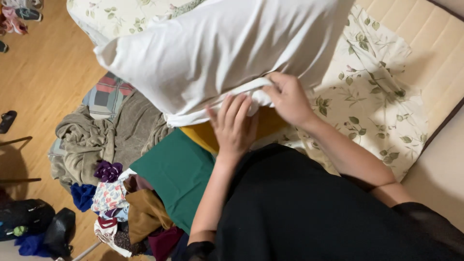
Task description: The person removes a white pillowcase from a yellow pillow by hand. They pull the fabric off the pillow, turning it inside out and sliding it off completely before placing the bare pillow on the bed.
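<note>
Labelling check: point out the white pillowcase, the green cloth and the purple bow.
white pillowcase [217,53], head view, middle of its face
green cloth [179,176], head view, flat centre
purple bow [108,171], head view, its middle
</note>
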